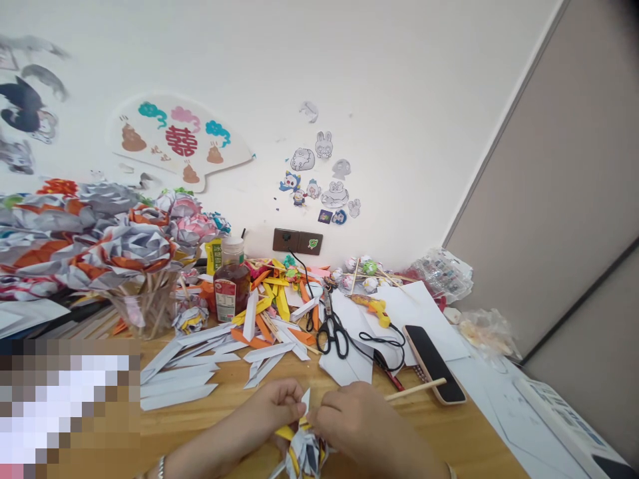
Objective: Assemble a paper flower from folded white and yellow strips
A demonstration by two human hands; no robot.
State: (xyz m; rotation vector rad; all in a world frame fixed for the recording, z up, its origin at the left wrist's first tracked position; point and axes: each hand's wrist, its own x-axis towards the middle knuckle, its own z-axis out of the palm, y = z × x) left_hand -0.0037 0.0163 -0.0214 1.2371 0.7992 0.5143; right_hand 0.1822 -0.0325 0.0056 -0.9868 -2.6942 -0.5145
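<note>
A paper flower (305, 452) of folded white and yellow pieces is at the bottom middle, low over the wooden table. My left hand (277, 407) is closed at its left, thumb and finger pinching a folded paper piece (306, 401) with a white tip that points up. From the other side my right hand (352, 419) closes on the flower's top edge; its fingertips are partly hidden. A thin wooden stick (417, 389) juts out to the right from behind my right hand, its end over the phone; whether the hand grips it I cannot tell.
Folded paper strips (184, 372) lie left of my hands. Ahead are black scissors (333, 336), a yellow glue gun (372, 309) with its cord, and a bottle (231, 283). A phone (434, 364) lies right. Finished paper flowers (134, 249) stand in a clear container at left.
</note>
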